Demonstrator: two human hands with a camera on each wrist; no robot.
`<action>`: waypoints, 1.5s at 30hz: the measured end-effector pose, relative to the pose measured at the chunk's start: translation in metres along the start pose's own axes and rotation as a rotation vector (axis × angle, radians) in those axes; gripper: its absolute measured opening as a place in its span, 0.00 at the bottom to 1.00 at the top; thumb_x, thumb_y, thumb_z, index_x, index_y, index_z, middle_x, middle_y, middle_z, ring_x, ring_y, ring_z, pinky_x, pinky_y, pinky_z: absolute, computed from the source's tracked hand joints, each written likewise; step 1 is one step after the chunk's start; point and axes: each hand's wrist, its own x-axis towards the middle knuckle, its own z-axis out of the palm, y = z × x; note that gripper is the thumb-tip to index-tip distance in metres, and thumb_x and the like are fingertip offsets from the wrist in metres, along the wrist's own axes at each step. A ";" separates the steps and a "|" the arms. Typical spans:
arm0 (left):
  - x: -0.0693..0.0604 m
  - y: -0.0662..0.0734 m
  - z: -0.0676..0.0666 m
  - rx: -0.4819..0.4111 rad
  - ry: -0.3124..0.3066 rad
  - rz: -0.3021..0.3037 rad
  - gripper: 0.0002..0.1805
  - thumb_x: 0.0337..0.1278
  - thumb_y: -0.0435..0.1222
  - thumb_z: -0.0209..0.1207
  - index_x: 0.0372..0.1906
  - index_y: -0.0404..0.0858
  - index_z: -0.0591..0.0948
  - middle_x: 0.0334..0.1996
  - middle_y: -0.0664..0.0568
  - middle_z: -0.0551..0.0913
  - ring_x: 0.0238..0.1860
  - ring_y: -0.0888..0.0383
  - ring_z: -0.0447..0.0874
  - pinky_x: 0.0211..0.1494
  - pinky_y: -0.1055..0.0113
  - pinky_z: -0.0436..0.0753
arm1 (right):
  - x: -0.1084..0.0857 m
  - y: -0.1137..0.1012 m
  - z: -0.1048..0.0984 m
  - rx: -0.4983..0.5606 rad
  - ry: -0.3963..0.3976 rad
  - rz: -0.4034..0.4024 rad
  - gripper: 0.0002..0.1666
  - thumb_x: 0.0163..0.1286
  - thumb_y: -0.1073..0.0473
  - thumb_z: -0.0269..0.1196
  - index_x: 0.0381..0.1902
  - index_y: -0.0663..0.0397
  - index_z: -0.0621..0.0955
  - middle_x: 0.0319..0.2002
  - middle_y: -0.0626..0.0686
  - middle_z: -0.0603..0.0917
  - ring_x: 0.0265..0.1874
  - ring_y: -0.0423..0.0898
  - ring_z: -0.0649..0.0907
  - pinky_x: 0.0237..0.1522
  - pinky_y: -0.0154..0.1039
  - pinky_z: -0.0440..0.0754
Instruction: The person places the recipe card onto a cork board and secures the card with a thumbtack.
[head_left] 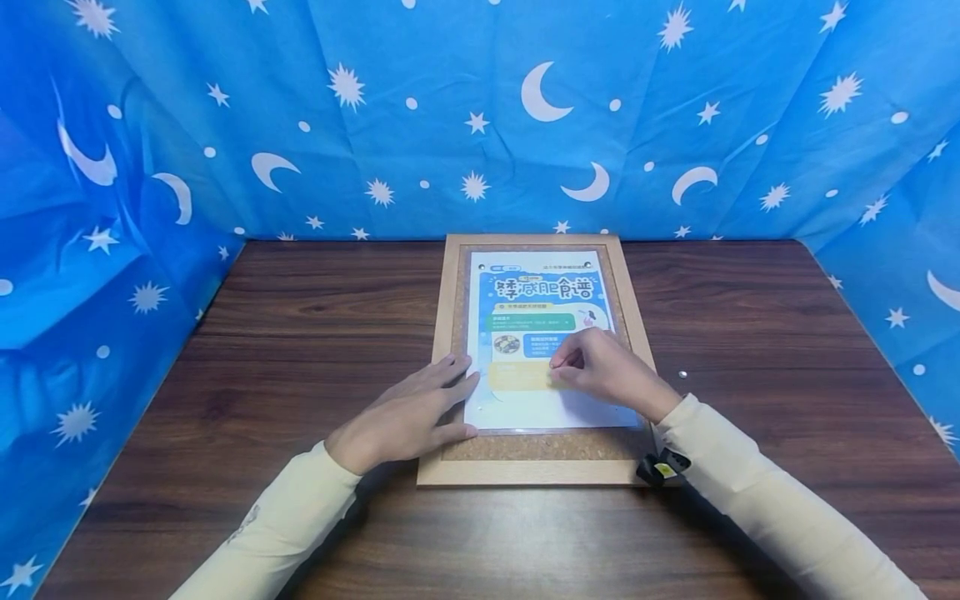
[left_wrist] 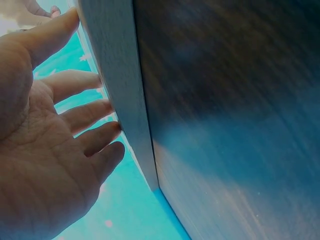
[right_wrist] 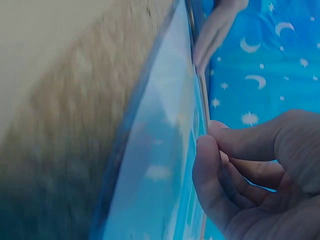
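A cork board [head_left: 517, 448] with a light wooden frame lies on the table, bearing a printed sheet [head_left: 517, 415] in a clear cover. Small round silvery pieces show at the sheet's two upper corners. My left hand [head_left: 408, 414] rests with spread fingers on the board's left side, fingertips at the sheet's edge; in the left wrist view the hand [left_wrist: 55, 125] is beside the frame [left_wrist: 117, 85]. Over the sheet's middle right is my right hand [head_left: 611, 375], fingers curled, thumb and forefinger tips together. The right wrist view shows this hand [right_wrist: 250, 175] close up; anything between the tips is hidden.
A small shiny piece [head_left: 682, 374] lies on the dark wooden table [head_left: 322, 308], to the right of the board. Blue cloth [head_left: 450, 100] with white moons and stars hangs behind the table and along both sides. A black device [head_left: 660, 468] is at the right wrist.
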 end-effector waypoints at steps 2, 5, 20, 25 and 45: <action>0.000 0.000 0.000 0.002 0.000 -0.002 0.41 0.68 0.53 0.61 0.77 0.37 0.64 0.79 0.41 0.54 0.80 0.44 0.45 0.79 0.48 0.52 | 0.001 -0.005 0.005 -0.002 -0.014 -0.011 0.02 0.65 0.66 0.71 0.31 0.59 0.87 0.27 0.48 0.87 0.27 0.40 0.82 0.32 0.36 0.81; 0.000 0.000 0.001 0.002 -0.001 -0.003 0.41 0.68 0.54 0.61 0.77 0.37 0.64 0.79 0.41 0.54 0.80 0.45 0.45 0.79 0.48 0.52 | 0.002 -0.012 0.013 -0.006 -0.038 -0.028 0.04 0.65 0.66 0.71 0.30 0.57 0.88 0.27 0.46 0.87 0.25 0.39 0.80 0.30 0.35 0.81; 0.000 -0.001 0.000 -0.004 -0.011 -0.003 0.40 0.68 0.54 0.61 0.77 0.38 0.64 0.80 0.42 0.53 0.80 0.44 0.44 0.79 0.47 0.53 | 0.006 -0.032 0.038 0.030 -0.148 -0.149 0.12 0.66 0.57 0.72 0.23 0.49 0.84 0.18 0.42 0.80 0.16 0.37 0.74 0.21 0.30 0.73; 0.000 -0.001 0.000 0.005 -0.001 0.011 0.40 0.68 0.53 0.61 0.76 0.36 0.65 0.79 0.40 0.54 0.80 0.43 0.46 0.79 0.46 0.53 | 0.010 -0.035 0.042 0.016 -0.139 -0.171 0.15 0.67 0.55 0.70 0.21 0.47 0.82 0.16 0.41 0.79 0.15 0.36 0.74 0.23 0.31 0.75; -0.001 -0.002 -0.001 -0.003 0.000 0.028 0.39 0.69 0.52 0.61 0.76 0.35 0.66 0.79 0.39 0.55 0.80 0.42 0.46 0.79 0.46 0.52 | 0.025 -0.043 0.047 0.218 -0.250 -0.102 0.05 0.64 0.66 0.69 0.29 0.54 0.89 0.20 0.47 0.85 0.19 0.42 0.81 0.26 0.34 0.80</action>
